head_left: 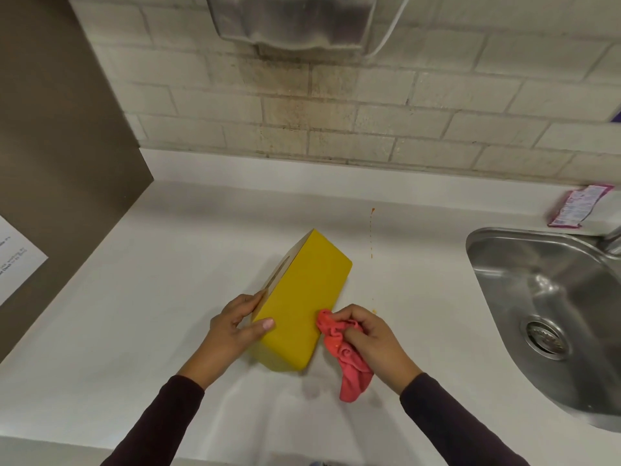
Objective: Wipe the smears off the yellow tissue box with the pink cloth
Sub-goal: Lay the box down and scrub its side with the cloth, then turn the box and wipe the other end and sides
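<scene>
The yellow tissue box (302,297) lies tipped on its side in the middle of the white counter, its slotted wooden top facing left. My left hand (235,326) grips the box's near left corner, thumb across the yellow face. My right hand (369,338) holds the bunched pink cloth (342,354) and presses its upper end against the box's near right edge. The rest of the cloth hangs down below the hand. No smears show on the broad yellow face.
A steel sink (551,317) is set in the counter (134,331) at right, with a pink wrapper (574,206) behind it. An orange drip trail (371,237) runs down the counter beside the box. A brown panel (50,129) stands at left; a metal dispenser (292,21) hangs on the brick wall.
</scene>
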A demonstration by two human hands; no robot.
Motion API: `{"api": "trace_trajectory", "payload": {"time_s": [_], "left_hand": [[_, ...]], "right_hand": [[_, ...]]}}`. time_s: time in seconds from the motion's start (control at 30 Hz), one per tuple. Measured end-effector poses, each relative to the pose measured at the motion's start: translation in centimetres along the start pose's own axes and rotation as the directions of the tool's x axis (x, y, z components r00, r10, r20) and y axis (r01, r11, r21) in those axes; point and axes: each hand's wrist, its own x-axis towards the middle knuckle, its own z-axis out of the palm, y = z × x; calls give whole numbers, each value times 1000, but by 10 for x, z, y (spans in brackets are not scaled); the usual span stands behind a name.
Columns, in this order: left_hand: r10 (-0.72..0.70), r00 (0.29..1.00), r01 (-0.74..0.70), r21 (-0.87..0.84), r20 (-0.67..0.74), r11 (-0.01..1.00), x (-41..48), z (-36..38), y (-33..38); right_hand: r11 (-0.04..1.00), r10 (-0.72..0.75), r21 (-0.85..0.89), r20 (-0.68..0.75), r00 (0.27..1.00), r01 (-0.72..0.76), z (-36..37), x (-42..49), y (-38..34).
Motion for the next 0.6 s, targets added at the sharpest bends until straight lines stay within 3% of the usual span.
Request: {"api": "trace_trajectory", "payload": {"time_s": [0.1, 0.23, 0.27, 0.33, 0.37, 0.43, 0.5, 0.6], "left_hand": [[-11, 1000, 11, 11, -11, 1000, -1, 1, -1], [-49, 998, 48, 39, 31, 998, 0, -1, 4], [-81, 995, 77, 62, 55, 995, 1, -3, 7], [-167, 981, 154, 132, 97, 979, 8, -9, 18], [-200, 973, 180, 167, 113, 969, 14, -12, 26], [-236, 961, 197, 242, 142, 950, 29, -12, 43], [-252, 958, 197, 324, 136, 925, 47, -7, 60], [-247, 964, 179, 443, 101, 879, 76, 1, 73]], "right_hand": [[1000, 4, -25, 52, 999, -2, 6, -7, 6], [992, 67, -125, 297, 953, -31, 2, -15, 8], [986, 80, -167, 317, 945, -27, -2, -14, 7], [988, 84, -146, 215, 973, -53, -13, -8, 8], [994, 99, -67, 122, 988, -92, -20, -3, 10], [948, 197, 249, 31, 980, -199, -32, 8, 14], [771, 277, 572, 95, 956, -280, -36, 15, 16], [556, 313, 768, 164, 936, -320, -32, 20, 13]]}}
